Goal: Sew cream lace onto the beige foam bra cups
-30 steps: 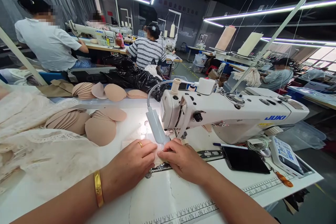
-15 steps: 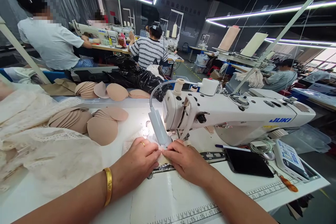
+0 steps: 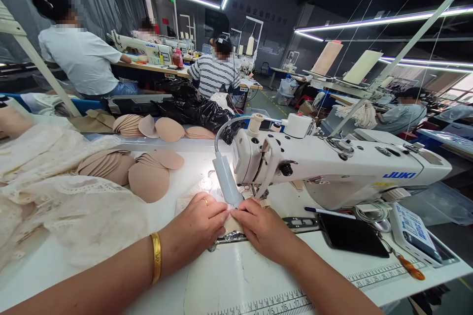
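View from head height, down onto a white sewing table (image 3: 229, 280). Left hand (image 3: 197, 226) palm down, fingers half bent, tips pressed onto a small cream fabric piece (image 3: 235, 228). Gold ring (image 3: 206, 201) on one finger, gold bangle (image 3: 156, 258) on the wrist. Right hand (image 3: 264, 229) also palm down on the same piece, fingers loosely bent, tips meeting those of the left hand. Pinching an edge or only pressing flat: impossible to tell, the fingertips hidden behind the knuckles.

Fabric piece flat on the table, under both hands, just in front of the needle end of a white sewing machine (image 3: 332, 167) and directly beneath a small gooseneck lamp (image 3: 226, 184), brightly lit.

To the left of the hands, fanned stacks of tan foam cups (image 3: 148, 182), and nearer the table edge a heap of cream lace fabric (image 3: 66, 206). To the right, near the machine's base, a pen (image 3: 328, 212), a black phone (image 3: 351, 242) lying flat, and a control panel (image 3: 416, 231). Along the near table edge, a printed ruler strip (image 3: 277, 300).

Beyond the table, a black plastic bag (image 3: 195, 108), then other sewing stations: a person in a white shirt (image 3: 84, 61) and a person in a striped shirt (image 3: 216, 76), both with backs turned, well apart from the hands.
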Tool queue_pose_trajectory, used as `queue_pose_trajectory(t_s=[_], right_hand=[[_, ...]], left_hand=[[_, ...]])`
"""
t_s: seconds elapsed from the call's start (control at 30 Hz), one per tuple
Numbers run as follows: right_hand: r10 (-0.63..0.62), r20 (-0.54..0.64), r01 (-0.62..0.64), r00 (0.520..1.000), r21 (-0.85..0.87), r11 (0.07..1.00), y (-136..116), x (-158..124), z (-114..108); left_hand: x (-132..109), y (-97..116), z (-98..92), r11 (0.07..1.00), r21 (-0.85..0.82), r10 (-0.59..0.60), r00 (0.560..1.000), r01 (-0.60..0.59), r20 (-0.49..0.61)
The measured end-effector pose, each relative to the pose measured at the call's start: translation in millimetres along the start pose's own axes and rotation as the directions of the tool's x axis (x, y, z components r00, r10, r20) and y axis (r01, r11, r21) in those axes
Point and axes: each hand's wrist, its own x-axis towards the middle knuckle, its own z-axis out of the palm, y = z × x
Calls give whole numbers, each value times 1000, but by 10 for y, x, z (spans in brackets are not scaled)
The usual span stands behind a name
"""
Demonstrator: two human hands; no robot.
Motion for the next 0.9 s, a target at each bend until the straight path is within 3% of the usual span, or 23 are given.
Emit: queue_pose_trajectory(t_s=[0.13,0.3,0.6,0.9], right_hand=[[12,-29,-12,1000,-9,1000,6,-9,32],[47,-54,-48,997,-16,999,18,-6,77],[101,-38,-104,994,-83,991,-6,20,105],[68,-39,-71,997,-103,992,1,20,84]], left_hand=[[35,-105,53,999,-43,25,1000,-25,8],[139,-202,-62,996,-73,59,993,-52,103],[189,-308,-86,984,-144,109,993,-101,47],[201,-310,-139,996,-24,85,989,-83,123]])
